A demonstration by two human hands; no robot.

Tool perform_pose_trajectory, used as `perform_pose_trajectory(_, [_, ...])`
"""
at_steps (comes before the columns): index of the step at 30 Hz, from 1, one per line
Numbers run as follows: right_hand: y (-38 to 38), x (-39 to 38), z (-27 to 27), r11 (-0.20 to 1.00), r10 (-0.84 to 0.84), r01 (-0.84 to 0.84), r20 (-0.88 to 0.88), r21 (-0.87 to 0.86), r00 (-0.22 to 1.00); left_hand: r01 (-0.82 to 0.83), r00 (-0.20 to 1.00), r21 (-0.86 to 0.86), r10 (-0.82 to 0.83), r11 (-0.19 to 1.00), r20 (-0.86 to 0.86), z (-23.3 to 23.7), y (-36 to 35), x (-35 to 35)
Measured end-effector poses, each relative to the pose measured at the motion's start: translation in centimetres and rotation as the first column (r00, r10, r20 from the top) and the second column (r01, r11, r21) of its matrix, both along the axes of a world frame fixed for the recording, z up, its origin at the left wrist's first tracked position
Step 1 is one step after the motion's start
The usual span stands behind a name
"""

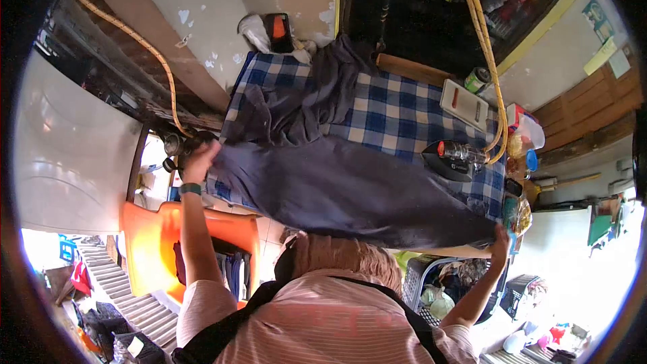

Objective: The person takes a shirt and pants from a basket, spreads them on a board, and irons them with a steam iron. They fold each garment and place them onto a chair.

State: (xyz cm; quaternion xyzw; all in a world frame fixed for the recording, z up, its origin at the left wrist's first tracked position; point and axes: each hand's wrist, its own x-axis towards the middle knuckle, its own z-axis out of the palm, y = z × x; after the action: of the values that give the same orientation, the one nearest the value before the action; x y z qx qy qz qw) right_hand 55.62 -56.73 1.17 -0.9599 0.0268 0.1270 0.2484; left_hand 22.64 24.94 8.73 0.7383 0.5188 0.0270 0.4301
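Note:
A dark grey cloth (pixel 350 189) lies stretched across a table covered with a blue and white checked cloth (pixel 394 111). Its left end is at my left hand (pixel 200 160), whose fingers are closed around the fabric edge, partly blurred. At the lower right corner my right hand (pixel 500 243) pinches the other end. More of the grey fabric is bunched toward the back of the table. A black iron (pixel 450 162) with a patterned cord rests on the checked cloth at the right, behind the stretched fabric.
An orange chair (pixel 151 249) holding folded clothes stands at the left. A basket of clothes (pixel 421 283) is below the table at the right. A white tray (pixel 465 104), a green can (pixel 477 79) and small containers line the right side. The iron's cord (pixel 482 27) hangs from above.

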Motion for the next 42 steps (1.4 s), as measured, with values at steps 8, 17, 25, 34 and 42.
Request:
perform_pose_trajectory(8, [-1.2,8.5,7.8,0.112,-0.476,-0.021,0.073,0.993,0.876,-0.211,0.733,0.297,-0.050,0.931,0.679,6.3,11.3,11.0])
perform_pose_trajectory(17, [4.7,2.9,15.8,0.099,-0.594,-0.035,0.087,0.995,0.800,-0.152,-0.034,-0.448,0.449,0.881,0.893,14.5,9.8,8.4])
perform_pose_trajectory(25, [1.2,-1.5,-0.2,0.686,-0.253,0.054,0.169,0.725,0.953,-0.334,0.787,0.075,0.234,0.940,0.572,-5.7,6.0,-3.2])
perform_pose_trajectory(34, [3.5,-3.5,-2.5,0.994,-0.057,0.029,0.260,0.107,0.964,0.048,0.988,0.570,-0.122,0.820,0.093,-11.8,5.7,-8.8])
perform_pose_trajectory(42, [6.9,0.3,-2.6,0.955,0.187,-0.012,0.570,-0.297,0.800,0.122,0.992,0.834,-0.039,0.539,-0.120,-13.4,4.8,-7.2])
